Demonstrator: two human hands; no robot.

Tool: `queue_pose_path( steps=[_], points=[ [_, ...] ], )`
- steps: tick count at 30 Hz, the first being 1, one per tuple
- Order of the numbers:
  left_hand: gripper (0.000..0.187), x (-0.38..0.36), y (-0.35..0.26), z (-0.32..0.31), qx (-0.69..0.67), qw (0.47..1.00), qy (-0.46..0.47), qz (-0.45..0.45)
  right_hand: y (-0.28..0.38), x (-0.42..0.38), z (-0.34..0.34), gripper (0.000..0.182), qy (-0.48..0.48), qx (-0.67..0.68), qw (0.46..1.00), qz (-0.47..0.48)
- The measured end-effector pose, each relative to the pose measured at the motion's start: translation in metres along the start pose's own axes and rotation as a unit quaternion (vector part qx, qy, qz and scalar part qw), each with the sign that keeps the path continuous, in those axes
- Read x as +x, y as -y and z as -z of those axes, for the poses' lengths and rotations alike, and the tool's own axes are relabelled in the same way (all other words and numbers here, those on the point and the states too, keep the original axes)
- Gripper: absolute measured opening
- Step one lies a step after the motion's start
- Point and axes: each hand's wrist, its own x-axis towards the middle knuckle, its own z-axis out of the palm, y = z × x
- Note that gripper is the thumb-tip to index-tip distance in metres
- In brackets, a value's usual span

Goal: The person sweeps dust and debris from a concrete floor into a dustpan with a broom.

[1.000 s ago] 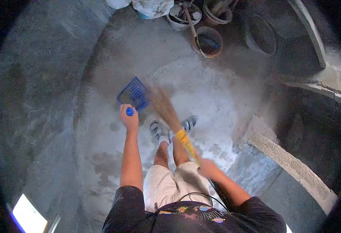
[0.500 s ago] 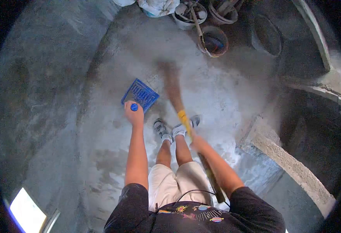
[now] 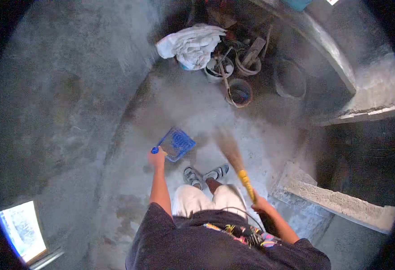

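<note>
My left hand (image 3: 158,156) is closed around the handle of a blue dustpan (image 3: 179,143), held out over the concrete floor left of my feet. What lies in the dustpan is too small to tell. In my right hand (image 3: 261,204) is the yellow-wrapped handle of a broom (image 3: 234,155). Its brown bristles are blurred and point forward, to the right of the dustpan, with a gap between the two. My sandalled feet (image 3: 205,174) are on the floor below both tools.
Ahead are a white sack (image 3: 195,45), a white bucket (image 3: 213,74) with tools and a darker bucket (image 3: 243,92). A round rim (image 3: 290,80) lies farther right. A low rough wall (image 3: 337,200) stands at right, beside a dark recess.
The view has tilted up, showing more of the sack and buckets. The broom has swung right, away from the dustpan, and the dustpan has turned, its handle now at its left. Both stay held.
</note>
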Motion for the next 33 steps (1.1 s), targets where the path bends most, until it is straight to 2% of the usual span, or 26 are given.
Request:
queue_pose_path(
  steps=[1,2,3,4,5,6,7,8,10,11,13,14,21,26,27,28,30,31,32,33],
  points=[
    [0.024,-0.001,0.014,0.012,-0.005,1.0,-0.002,-0.008,-0.026,-0.01,-0.007,0.102,-0.072,-0.045,0.996,0.032],
    [0.023,0.001,0.038,0.017,-0.088,0.995,-0.024,-0.033,-0.035,-0.022,-0.005,0.103,-0.052,-0.047,0.995,-0.071],
    [0.022,0.008,0.048,0.021,-0.17,0.983,-0.044,-0.057,-0.05,-0.021,-0.001,0.103,-0.043,-0.012,0.991,-0.126],
    [0.022,0.011,0.053,0.034,-0.163,0.984,-0.038,-0.06,-0.089,-0.014,-0.024,0.1,-0.142,-0.083,0.984,-0.075],
    [0.02,0.015,0.055,0.044,-0.291,0.956,-0.001,-0.021,-0.101,-0.005,-0.023,0.096,-0.126,0.049,0.983,-0.124],
    [0.019,0.012,0.059,0.053,-0.413,0.91,0.036,0.02,-0.104,-0.011,-0.018,0.092,-0.128,0.069,0.977,-0.157],
    [0.019,-0.008,0.069,0.069,-0.406,0.913,0.041,0.019,-0.11,-0.028,-0.025,0.088,-0.13,0.088,0.969,-0.191],
    [0.02,-0.027,0.064,0.082,-0.434,0.9,0.044,-0.015,-0.117,-0.036,-0.037,0.088,-0.141,0.099,0.967,-0.186],
    [0.021,-0.055,0.054,0.109,-0.461,0.884,0.051,-0.052,-0.129,-0.065,-0.062,0.063,-0.081,0.28,0.934,-0.208],
    [0.023,-0.059,0.046,0.117,-0.492,0.867,0.064,-0.053,-0.149,-0.069,-0.08,0.063,-0.083,0.285,0.932,-0.208],
    [0.025,-0.057,0.027,0.124,-0.522,0.847,0.082,-0.056,-0.213,-0.039,-0.124,0.038,-0.049,0.533,0.843,-0.059],
    [0.025,-0.059,0.022,0.126,-0.522,0.847,0.073,-0.064,-0.195,-0.017,-0.128,0.025,0.056,0.228,0.943,-0.236],
    [0.026,-0.069,-0.008,0.123,-0.572,0.816,0.048,-0.072,-0.191,0.007,-0.106,0.022,-0.014,0.24,0.949,-0.203],
    [0.026,-0.091,-0.048,0.153,-0.525,0.841,0.027,-0.132,-0.134,0.054,-0.075,0.021,-0.045,0.283,0.938,-0.196],
    [0.025,-0.095,-0.055,0.157,-0.509,0.847,0.02,-0.154,-0.128,0.05,-0.093,0.021,-0.049,0.301,0.932,-0.198],
    [0.025,-0.095,-0.058,0.16,-0.498,0.852,0.034,-0.161,-0.172,0.006,-0.16,0.02,-0.054,0.317,0.925,-0.2],
    [0.025,-0.086,-0.065,0.167,-0.529,0.831,0.018,-0.173,-0.165,0.02,-0.155,0.02,-0.063,0.351,0.912,-0.204],
    [0.026,-0.068,-0.066,0.17,-0.518,0.839,0.024,-0.164,-0.155,0.026,-0.156,0.02,-0.08,0.381,0.894,-0.222],
    [0.027,-0.05,-0.063,0.179,-0.506,0.848,0.03,-0.157,-0.115,0.065,-0.12,0.019,-0.097,0.411,0.874,-0.24],
    [0.029,-0.037,-0.062,0.182,-0.511,0.845,0.034,-0.155,-0.124,0.042,-0.151,0.019,-0.114,0.439,0.853,-0.258]
  ],
)
